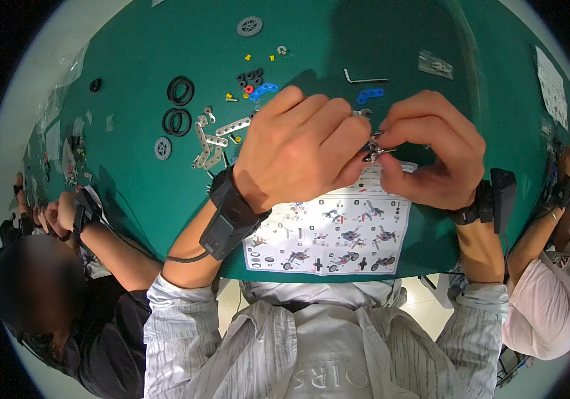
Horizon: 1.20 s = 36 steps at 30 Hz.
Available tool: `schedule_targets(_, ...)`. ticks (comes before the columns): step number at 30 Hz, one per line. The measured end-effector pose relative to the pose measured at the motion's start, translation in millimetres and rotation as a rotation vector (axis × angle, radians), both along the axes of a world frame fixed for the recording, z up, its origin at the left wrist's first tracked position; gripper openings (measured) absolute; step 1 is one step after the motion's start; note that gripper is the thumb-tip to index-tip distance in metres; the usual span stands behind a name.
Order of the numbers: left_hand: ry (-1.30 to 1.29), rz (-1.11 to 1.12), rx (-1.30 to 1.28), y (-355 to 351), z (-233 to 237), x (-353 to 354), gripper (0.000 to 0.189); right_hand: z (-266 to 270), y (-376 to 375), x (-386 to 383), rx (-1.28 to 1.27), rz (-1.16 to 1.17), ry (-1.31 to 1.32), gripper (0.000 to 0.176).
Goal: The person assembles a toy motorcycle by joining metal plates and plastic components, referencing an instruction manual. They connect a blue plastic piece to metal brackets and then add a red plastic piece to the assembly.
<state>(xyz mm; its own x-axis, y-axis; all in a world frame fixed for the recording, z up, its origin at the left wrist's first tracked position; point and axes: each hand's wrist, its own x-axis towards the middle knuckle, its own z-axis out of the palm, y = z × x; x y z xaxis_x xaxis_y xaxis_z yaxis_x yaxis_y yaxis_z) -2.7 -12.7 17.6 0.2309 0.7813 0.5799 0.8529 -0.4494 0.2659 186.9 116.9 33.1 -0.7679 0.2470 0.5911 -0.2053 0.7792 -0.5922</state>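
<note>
Both my hands meet above the top edge of a printed instruction sheet [325,233]. Between their fingertips is a small metal assembly [374,149] with silver and dark parts, mostly covered by the fingers. My left hand [305,146] is closed, back upward, its thumb and curled fingers pressed on the assembly's left side. My right hand [434,149] pinches the same assembly from the right between thumb and fingers. Just beyond the hands lie a blue bent plate [370,95] and an L-shaped hex key [364,81]. Left of my left hand are perforated metal strips [233,127].
Black rubber rings [180,90], grey wheels [249,26], small black parts [250,76] and a second blue plate [263,91] lie on the green table [138,66]. A plastic bag [435,65] is at the back right. Other people sit at left [109,246] and right [547,299].
</note>
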Motion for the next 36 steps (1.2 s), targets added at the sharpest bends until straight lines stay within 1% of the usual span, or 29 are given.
schedule_targets(5,-0.067,-0.013,-0.038,-0.1,2.9,0.9,0.036,0.7,0.1,-0.5,0.038,0.008,0.019,0.028)
schedule_targets(8,-0.207,0.019,-0.07,-0.2,1.1,3.6,0.03,1.5,0.3,-0.5,0.046,-0.002,0.033,0.028)
schedule_targets(11,-0.363,-0.007,-0.161,-0.9,2.0,3.1,0.035,0.2,0.7,0.0,0.028,0.005,0.042,0.028)
schedule_targets(14,-0.434,-0.033,-0.174,-0.7,1.8,3.9,0.033,0.6,-0.2,1.2,0.011,0.017,0.044,0.028)
schedule_targets(17,-0.494,-0.003,-0.199,-3.0,0.9,6.0,0.037,1.3,-1.3,1.7,0.009,0.011,0.05,0.027)
schedule_targets(20,-0.468,-0.024,-0.143,-3.3,4.2,3.4,0.039,2.6,-0.9,0.8,0.037,-0.012,0.082,0.027)
schedule_targets(23,-0.568,0.01,-0.111,-2.9,3.7,6.8,0.038,3.4,-0.9,0.9,0.061,-0.033,0.103,0.027)
schedule_targets(27,-0.54,0.018,-0.077,-3.4,5.3,5.7,0.038,2.9,-2.4,-0.3,0.073,-0.061,0.122,0.027)
schedule_targets(29,-0.53,0.023,-0.083,-4.9,5.4,5.6,0.039,2.7,-2.7,-0.5,0.074,-0.071,0.127,0.027)
schedule_targets(32,-0.489,0.044,-0.182,-10.4,8.1,3.7,0.036,3.0,-3.0,-0.1,0.073,-0.07,0.13,0.029)
schedule_targets(36,-0.525,0.051,-0.188,-10.9,9.1,5.4,0.036,4.9,-2.7,0.4,0.085,-0.062,0.121,0.03)
